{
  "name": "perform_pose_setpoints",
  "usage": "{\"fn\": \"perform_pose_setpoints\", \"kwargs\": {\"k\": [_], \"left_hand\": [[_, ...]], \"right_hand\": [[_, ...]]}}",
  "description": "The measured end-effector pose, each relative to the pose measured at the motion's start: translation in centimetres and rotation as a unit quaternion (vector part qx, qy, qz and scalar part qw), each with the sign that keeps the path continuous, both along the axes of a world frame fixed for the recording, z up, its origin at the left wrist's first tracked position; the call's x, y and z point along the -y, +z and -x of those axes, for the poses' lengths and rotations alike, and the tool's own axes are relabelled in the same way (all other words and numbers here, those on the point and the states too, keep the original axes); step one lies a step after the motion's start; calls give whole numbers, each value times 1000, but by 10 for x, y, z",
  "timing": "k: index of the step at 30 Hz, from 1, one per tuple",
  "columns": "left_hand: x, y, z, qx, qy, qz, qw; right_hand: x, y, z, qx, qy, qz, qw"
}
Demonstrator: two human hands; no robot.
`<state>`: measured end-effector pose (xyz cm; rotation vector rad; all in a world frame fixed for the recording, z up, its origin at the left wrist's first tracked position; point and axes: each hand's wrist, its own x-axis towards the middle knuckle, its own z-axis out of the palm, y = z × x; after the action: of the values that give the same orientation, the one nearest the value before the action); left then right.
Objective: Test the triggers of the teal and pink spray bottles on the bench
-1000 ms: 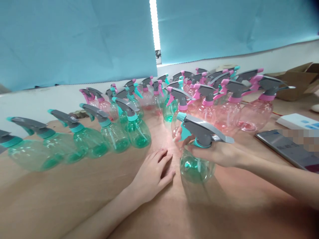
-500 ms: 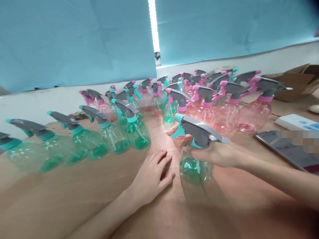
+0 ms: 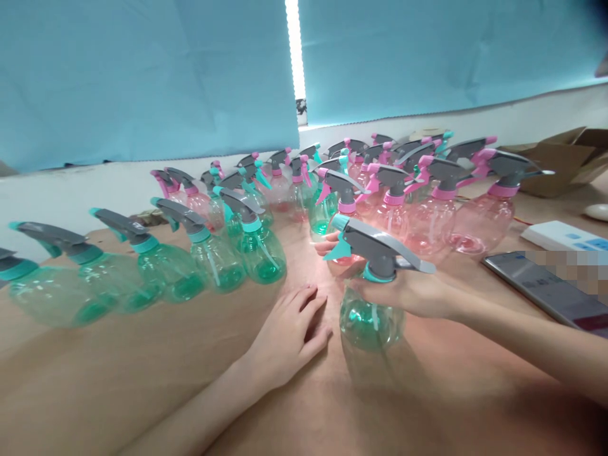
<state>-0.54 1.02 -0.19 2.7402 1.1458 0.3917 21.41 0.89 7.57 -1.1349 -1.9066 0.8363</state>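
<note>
A green spray bottle [image 3: 373, 323] with a grey and teal trigger head stands upright on the wooden table [image 3: 190, 373], right of centre. My right hand [image 3: 399, 291] is around the neck of this bottle, its thumb on the near side and its fingers partly hidden behind the trigger head. Palm down, my left hand [image 3: 287, 332] rests on the table just left of the bottle, fingers spread and nothing in it. Beyond my left hand is a green spray bottle [image 3: 263, 256], the nearest of a row running left.
Several pink spray bottles [image 3: 430, 221] stand at the back right, with more green and pink ones behind. On the right lie a phone [image 3: 541, 285] and a white box [image 3: 560, 235]. An open cardboard box [image 3: 551, 171] sits at the far right, and blue cloth [image 3: 142, 76] hangs behind.
The fingers of my right hand beyond the trigger have shifted slightly. My right hand and its bottle appear a touch further left; my left hand is nearly unmoved.
</note>
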Motion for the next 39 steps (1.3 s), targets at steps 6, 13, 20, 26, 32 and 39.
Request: {"fn": "perform_pose_setpoints", "kwargs": {"k": [6,13,20,26,32,39], "left_hand": [[0,-1,0,1,-1,-2,1000],[0,-1,0,6,-4,-3,1000],[0,-1,0,-1,-1,0,1000],[0,-1,0,4,-2,-1,1000],[0,-2,0,8,-3,0,1000],[0,0,0,7,1,4,1000]], "right_hand": [[-1,-4,-1,20,-15,18,1000],[2,2,-2,45,-29,18,998],[0,2,0,29,-3,35,999],[-1,-1,-2,49,-23,12,998],[0,-2,-3,43,-25,-3,999],[1,-4,-3,32,-15,6,999]]}}
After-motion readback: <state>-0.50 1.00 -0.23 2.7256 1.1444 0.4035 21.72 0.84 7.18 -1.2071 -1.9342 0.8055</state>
